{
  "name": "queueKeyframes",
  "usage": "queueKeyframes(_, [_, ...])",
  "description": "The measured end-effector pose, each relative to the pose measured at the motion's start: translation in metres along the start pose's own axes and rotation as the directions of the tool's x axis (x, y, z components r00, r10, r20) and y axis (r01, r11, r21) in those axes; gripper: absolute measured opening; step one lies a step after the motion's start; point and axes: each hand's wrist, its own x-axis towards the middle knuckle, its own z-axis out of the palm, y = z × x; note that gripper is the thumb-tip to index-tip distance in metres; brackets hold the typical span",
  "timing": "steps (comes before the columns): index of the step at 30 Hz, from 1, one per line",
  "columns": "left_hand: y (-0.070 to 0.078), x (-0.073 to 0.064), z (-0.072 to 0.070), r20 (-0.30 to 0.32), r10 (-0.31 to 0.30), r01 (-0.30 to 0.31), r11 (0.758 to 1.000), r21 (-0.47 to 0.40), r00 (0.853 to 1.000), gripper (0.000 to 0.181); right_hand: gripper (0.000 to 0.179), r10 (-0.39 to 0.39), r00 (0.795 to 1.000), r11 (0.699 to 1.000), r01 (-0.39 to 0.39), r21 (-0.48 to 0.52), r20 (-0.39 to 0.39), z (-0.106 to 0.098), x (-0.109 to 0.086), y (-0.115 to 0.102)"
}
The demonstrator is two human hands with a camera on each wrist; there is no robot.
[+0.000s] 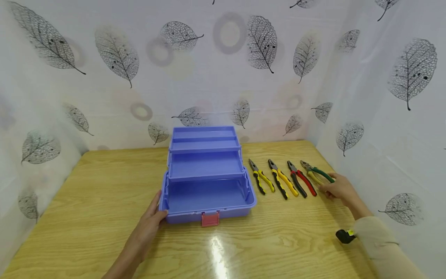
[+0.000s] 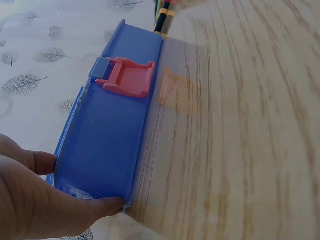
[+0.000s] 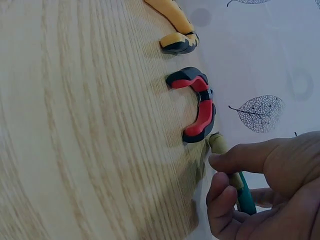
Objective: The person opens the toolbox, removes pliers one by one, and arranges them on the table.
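Observation:
A blue-purple toolbox (image 1: pixel 230 212) stands unfolded on the table, its two upper trays stepped back behind the bottom compartment. My left hand (image 1: pixel 148 226) grips its front left corner, the thumb at the front and the fingers along the side. In the left wrist view, the pink latch (image 2: pixel 131 77) hangs on the front wall. At the right end of a row of pliers, my right hand (image 1: pixel 339 190) holds the pliers with green and yellow handles (image 1: pixel 322 173). Thumb and fingers close round these handles in the right wrist view, partly hiding them.
Between the toolbox and my right hand lie yellow-black pliers (image 1: pixel 259 178), larger yellow-black pliers (image 1: pixel 286 183) and red-and-dark-green pliers (image 1: pixel 306 182). The wooden table (image 1: pixel 87 201) meets a white leaf-print curtain (image 1: pixel 209 85) at the back and sides. A small black object (image 1: pixel 344 236) is at the right sleeve.

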Motion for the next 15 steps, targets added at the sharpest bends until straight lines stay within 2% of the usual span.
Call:
queueKeyframes(4, [-0.0001,-0.001,0.0,0.003,0.0,0.0,1.0,0.004,1.0,0.073,0.08,-0.009,0.999,0.994,0.005,-0.107,-0.038,0.0021,0.0001,-0.0009])
queueKeyframes(5, [-0.0001,-0.0011,0.0,0.002,-0.003,0.003,1.0,0.003,1.0,0.073,0.073,-0.01,0.999,0.99,0.004,-0.144,-0.043,0.0023,0.0003,-0.0012])
queueKeyframes(6, [-0.0002,-0.0012,-0.0002,0.002,-0.004,0.004,1.0,0.005,1.0,0.073,0.066,-0.01,0.999,0.984,0.001,-0.181,-0.047,0.0025,0.0004,-0.0016])
queueKeyframes(10, [-0.0002,-0.0018,-0.0004,0.002,-0.005,0.005,1.0,0.006,1.0,0.073,0.06,0.001,0.999,0.962,-0.01,-0.273,-0.033,0.0029,-0.0018,-0.0038])
queueKeyframes(15, [0.0003,-0.0028,-0.0005,0.003,-0.007,0.006,1.0,0.009,1.0,0.073,0.037,-0.006,0.999,0.929,-0.008,-0.37,-0.036,0.0041,-0.0071,-0.0071])
